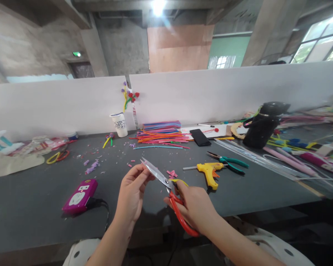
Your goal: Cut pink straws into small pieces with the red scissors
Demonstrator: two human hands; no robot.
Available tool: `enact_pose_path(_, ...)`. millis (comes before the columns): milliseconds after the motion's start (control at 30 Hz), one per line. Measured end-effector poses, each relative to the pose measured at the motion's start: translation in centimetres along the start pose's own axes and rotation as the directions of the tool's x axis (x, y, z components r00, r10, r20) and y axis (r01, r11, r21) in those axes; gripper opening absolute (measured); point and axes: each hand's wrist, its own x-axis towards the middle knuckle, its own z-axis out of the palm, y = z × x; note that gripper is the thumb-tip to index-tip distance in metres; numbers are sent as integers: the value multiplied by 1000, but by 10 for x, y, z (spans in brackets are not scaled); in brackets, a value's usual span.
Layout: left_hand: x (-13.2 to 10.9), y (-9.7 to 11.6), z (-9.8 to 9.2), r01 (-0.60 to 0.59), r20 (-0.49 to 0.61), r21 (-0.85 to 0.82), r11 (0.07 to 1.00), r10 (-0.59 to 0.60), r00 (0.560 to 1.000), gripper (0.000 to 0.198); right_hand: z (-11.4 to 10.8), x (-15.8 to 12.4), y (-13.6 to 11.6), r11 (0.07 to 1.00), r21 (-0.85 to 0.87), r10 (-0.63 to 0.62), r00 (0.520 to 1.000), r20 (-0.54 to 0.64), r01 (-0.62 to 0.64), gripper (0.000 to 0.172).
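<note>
Low over the front of the table, my right hand (195, 205) grips a pair of scissors (157, 174) with red handles. Their blades point up and to the left and look close together. At the blades, my left hand (133, 188) has its thumb and fingers pinched; whatever is between them is too small to make out. Small pink pieces (172, 173) lie on the table just behind the scissors. A yellow hot glue gun (209, 173) lies to the right of my right hand, with teal-handled pliers (229, 161) behind it.
A pile of coloured pipe cleaners (161, 135) lies at the back, beside a white cup (119, 125) and a phone (200, 137). A magenta device (81, 195) with a cable sits left. At right stand a black jug (262, 125) and clear rods (255, 157).
</note>
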Motion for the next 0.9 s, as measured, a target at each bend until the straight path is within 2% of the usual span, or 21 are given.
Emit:
enact_pose_path(500,0,0,1,2,-14,-34,999,-2,1000,2,0,0,-2,1000,-30,-2,1000,-12,2,33)
enact_pose_path(900,0,-1,1,15,-29,-39,999,-16,999,3,1,1,-1,998,-60,-11,1000,-22,10,30)
